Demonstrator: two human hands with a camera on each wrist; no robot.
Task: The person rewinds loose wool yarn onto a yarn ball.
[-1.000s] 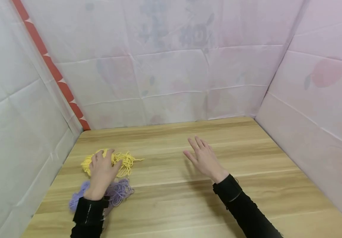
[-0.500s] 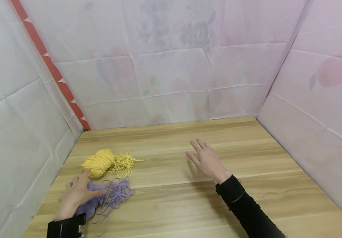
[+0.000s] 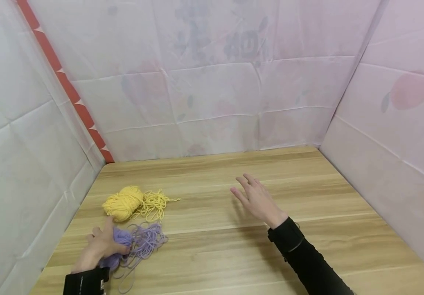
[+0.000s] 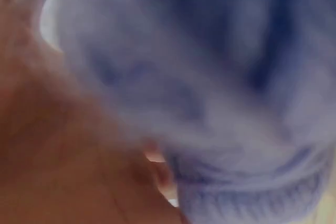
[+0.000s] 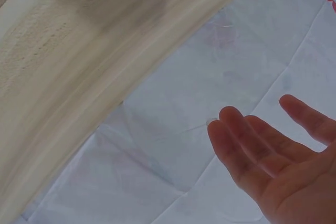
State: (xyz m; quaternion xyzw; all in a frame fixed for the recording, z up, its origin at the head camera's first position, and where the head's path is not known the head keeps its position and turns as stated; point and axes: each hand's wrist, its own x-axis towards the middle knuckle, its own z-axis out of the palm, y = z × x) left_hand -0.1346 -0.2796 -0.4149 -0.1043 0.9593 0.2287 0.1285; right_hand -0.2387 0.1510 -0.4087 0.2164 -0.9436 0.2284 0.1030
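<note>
At the left of the head view my left hand (image 3: 100,247) grips a ball of purple yarn (image 3: 122,236), thumb on its near right side and the other fingers over the far left side. The left wrist view is filled by the blurred purple yarn (image 4: 247,187) against the palm. A tangle of loose purple strands trails off to the right of the ball. Just beyond lies a ball of yellow yarn (image 3: 124,203), with its own loose strands beside it. My right hand (image 3: 260,203) hovers over the right half of the table, fingers extended, holding nothing.
The wood-grain table (image 3: 212,262) is bounded by pale printed sheets at the back (image 3: 212,94), left and right. A red scalloped strip (image 3: 66,84) runs down the back left corner.
My left hand has come back from over the yellow yarn to the purple yarn and closed on it. The right hand has barely shifted.
</note>
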